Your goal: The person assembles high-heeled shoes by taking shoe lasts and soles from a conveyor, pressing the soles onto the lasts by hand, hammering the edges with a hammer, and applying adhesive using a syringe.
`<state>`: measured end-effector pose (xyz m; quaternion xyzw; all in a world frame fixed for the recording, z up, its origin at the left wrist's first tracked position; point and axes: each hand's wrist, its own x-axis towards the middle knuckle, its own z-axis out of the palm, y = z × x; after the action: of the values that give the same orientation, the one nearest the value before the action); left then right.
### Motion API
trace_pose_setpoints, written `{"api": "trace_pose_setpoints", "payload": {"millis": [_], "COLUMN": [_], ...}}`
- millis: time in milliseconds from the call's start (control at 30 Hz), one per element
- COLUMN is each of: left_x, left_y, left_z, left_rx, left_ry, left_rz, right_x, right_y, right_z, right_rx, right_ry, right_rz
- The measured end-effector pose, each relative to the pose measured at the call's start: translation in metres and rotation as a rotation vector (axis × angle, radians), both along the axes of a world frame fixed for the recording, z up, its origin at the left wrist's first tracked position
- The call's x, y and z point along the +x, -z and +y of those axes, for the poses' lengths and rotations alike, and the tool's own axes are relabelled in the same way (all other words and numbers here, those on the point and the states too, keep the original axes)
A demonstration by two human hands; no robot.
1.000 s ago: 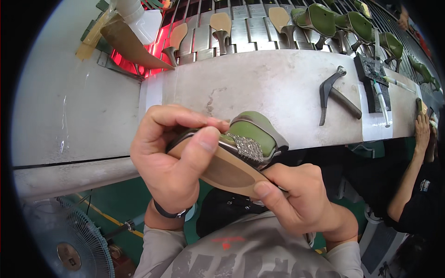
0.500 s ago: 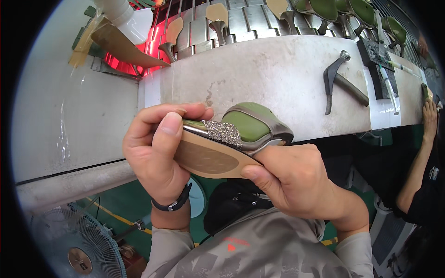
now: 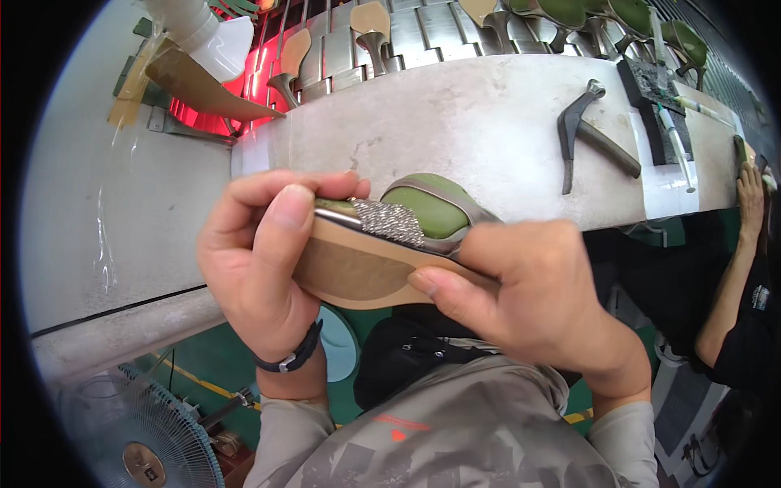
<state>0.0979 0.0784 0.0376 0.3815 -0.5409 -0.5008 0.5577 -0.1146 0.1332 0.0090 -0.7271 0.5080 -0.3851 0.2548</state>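
Note:
Between my hands is a high-heeled sandal, held on its side with its tan sole [image 3: 358, 272] turned toward me. A glittery strap [image 3: 388, 225] crosses the upper near the toe, and a green last [image 3: 427, 203] fills the shoe. My left hand [image 3: 256, 252] is closed round the toe end, thumb on the sole's edge. My right hand [image 3: 541, 301] grips the arch and heel side, its thumb pressed on the sole's lower edge. That hand hides the heel and back of the shoe and is slightly smeared by motion.
Ahead lies a pale bench [image 3: 455, 114] with a hammer [image 3: 606, 146] and a dark block [image 3: 655, 114] with syringes. Beyond, a metal conveyor [image 3: 423, 37] carries soles and green shoes beside a red-lit opening. A co-worker's hand [image 3: 750, 191] is far right; a fan [image 3: 146, 443] stands lower left.
My right hand has shifted left and up along the sole, its thumb further onto the sole, and now covers the heel end. My left hand keeps its grip; the view has shifted slightly.

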Motion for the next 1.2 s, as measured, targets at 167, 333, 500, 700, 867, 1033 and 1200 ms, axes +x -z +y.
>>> {"api": "trace_pose_setpoints", "payload": {"millis": [167, 333, 500, 700, 867, 1033, 1200], "left_x": [-0.038, -0.059, -0.057, -0.041, -0.044, -0.039, -0.037], "left_y": [-0.015, 0.031, 0.128, 0.097, 0.095, 0.103, 0.104], "left_z": [-0.016, -0.073, -0.039, -0.072, -0.068, -0.068, -0.064], "left_rx": [-0.198, -0.113, 0.292, 0.023, -0.334, -0.354, -0.302], "left_ry": [0.449, 0.479, 0.250, 0.220, 0.396, 0.373, 0.334], "left_rz": [-0.077, 0.198, 0.207, -0.114, -0.157, -0.109, -0.083], "right_x": [-0.023, -0.061, -0.081, -0.042, -0.022, -0.014, -0.004], "right_y": [-0.025, -0.040, 0.039, 0.064, 0.005, -0.021, -0.001], "right_z": [-0.023, -0.026, 0.015, 0.058, -0.002, 0.005, 0.007], "right_rx": [-0.238, 0.116, 0.247, 0.578, 0.082, -0.368, -0.461], "right_ry": [0.002, 0.171, 0.402, 0.306, 0.083, -0.046, -0.021], "right_rz": [-0.112, -0.445, -1.103, -0.872, -0.270, 0.203, 0.220]}}
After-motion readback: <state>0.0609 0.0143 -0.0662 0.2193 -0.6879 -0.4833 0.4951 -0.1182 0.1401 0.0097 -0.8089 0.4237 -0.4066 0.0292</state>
